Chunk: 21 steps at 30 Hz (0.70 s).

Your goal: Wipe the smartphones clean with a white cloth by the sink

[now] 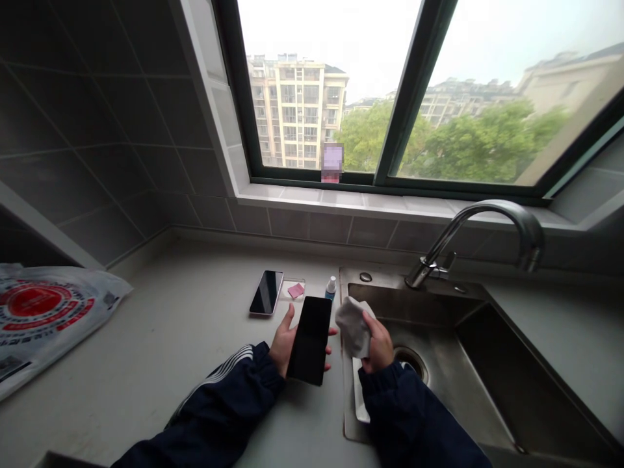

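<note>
A wide window (331, 84) is set beyond both hands. Below it, a pale counter (146, 325) is fitted with a steel sink (419, 312), which lies beneath and to the right of the right hand (377, 342), and a curved faucet (480, 224) is mounted farther off on that side. A printed plastic bag (43, 318) is laid well to the left of the left hand (283, 341). The forearms are covered by navy sleeves (229, 383), the left one striped in white. A black smartphone (309, 341) is supported on the open left palm, apparently so that its dark face is left exposed upward. A grey-white cloth (351, 327) is clenched in the right hand, bunched, it seems, into a pad beside the phone. Just beyond the left hand, a second smartphone (266, 292) is laid face up beside a clear tray (292, 286) holding a pink square (295, 290). A small bottle (331, 288) is stood beyond the gap between the hands.
</note>
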### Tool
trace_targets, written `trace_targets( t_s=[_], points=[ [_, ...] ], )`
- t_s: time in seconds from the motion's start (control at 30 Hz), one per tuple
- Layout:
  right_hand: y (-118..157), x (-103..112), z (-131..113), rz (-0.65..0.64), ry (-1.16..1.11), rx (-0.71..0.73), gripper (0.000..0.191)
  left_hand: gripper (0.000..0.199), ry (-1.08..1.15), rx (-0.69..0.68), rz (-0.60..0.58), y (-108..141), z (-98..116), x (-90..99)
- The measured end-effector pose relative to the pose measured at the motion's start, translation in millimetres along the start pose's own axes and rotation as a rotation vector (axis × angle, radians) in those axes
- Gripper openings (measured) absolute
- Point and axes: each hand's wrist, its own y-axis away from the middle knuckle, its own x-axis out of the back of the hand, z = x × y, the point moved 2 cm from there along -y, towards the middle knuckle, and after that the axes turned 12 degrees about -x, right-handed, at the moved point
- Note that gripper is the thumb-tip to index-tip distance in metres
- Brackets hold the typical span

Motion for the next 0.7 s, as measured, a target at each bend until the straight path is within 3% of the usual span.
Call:
trace_targets(
  t_s=[0.1,0.2,0.3,0.5,0.7],
  points=[
    [9,-5,0,0.104,0.287,0.206,0.045,0.086,-0.031,0.021,0.003,-2,-6,0.9],
    [20,-20,3,-0.002,0.598,0.363,0.035,0.081,-0.032,0.032,0.033,-4,-9,2.2],
    [23,-29,9,-0.107,0.839,0.498,0.041,0.075,-0.022,-0.049,0.069,-8,-9,3.4],
    [22,-32,14,-0.146,1.155,0.669,0.049,0.074,0.008,-0.106,0.003,-13,-8,4.4],
    [39,-48,16,-0.159,1.583,0.8,0.062,0.079,0.023,-0.086,0.07,-11,-8,6.9]
  ],
)
